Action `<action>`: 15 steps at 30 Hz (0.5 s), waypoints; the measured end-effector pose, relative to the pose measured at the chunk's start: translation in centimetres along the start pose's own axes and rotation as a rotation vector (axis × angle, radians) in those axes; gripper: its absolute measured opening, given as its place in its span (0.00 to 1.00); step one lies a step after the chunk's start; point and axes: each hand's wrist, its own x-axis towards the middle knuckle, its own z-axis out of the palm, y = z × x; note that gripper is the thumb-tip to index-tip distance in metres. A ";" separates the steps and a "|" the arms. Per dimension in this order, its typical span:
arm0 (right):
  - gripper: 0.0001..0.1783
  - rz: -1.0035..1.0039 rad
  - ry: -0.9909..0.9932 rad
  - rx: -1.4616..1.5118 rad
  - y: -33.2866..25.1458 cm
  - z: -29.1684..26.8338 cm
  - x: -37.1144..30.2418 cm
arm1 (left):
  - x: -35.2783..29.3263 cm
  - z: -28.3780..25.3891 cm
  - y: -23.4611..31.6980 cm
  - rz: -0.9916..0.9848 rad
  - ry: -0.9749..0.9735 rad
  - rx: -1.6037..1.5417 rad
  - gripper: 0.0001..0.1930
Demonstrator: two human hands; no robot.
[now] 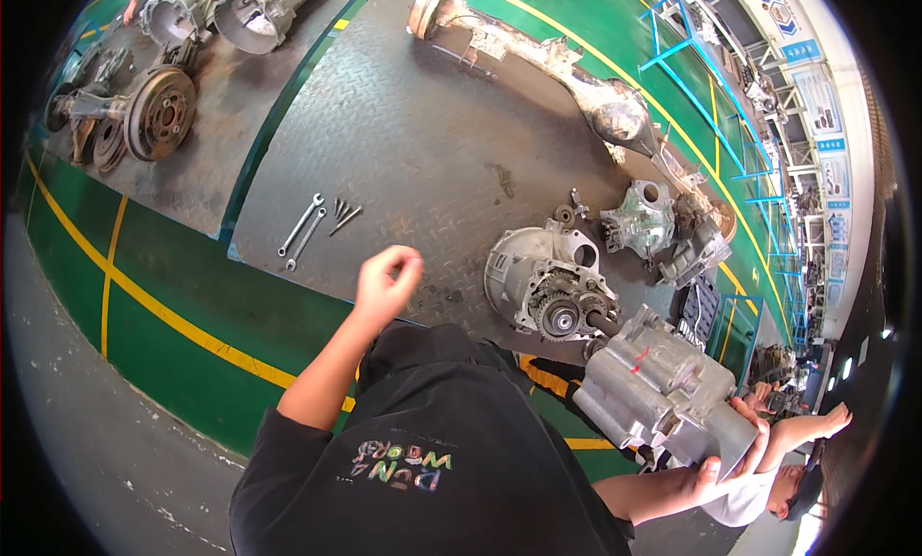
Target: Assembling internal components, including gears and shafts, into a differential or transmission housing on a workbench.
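A grey metal housing [663, 383] was gripped in the right hand [755, 468], just beside the exposed gears [562, 311] of a bell-shaped casing [511, 265]; whether it touched their shaft, I could not tell. The left hand [387, 279], fingers curled closed, hung near the edge of the tabletop [384, 124], where two wrenches [303, 231] lay beside several bolts [343, 216].
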 end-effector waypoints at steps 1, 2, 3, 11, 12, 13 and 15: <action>0.52 0.005 0.022 -0.002 -0.4 0.3 -0.5 | -0.3 -1.3 -2.8 -0.162 0.088 -0.122 0.04; 0.53 0.007 0.017 -0.003 -1.0 0.5 -0.7 | -0.5 -3.3 -6.1 -0.205 0.132 -0.156 0.05; 0.52 0.017 0.049 -0.020 -1.7 1.3 -0.8 | -0.7 -4.9 -8.3 -0.250 0.205 -0.204 0.05; 0.49 0.043 -0.089 -0.032 -2.8 2.6 0.1 | -8.6 -16.8 -20.6 -0.807 0.613 -0.314 0.06; 0.49 0.028 -0.209 -0.066 -3.5 2.2 1.0 | -10.5 -17.5 -21.5 -0.786 0.611 -0.238 0.06; 0.49 -0.026 -0.296 -0.079 -3.7 1.9 2.2 | -12.8 -18.3 -22.7 -0.768 0.579 -0.180 0.06; 0.48 -0.298 -0.252 -0.137 -3.5 3.1 4.7 | -18.6 -20.2 -25.8 -0.814 0.528 -0.037 0.06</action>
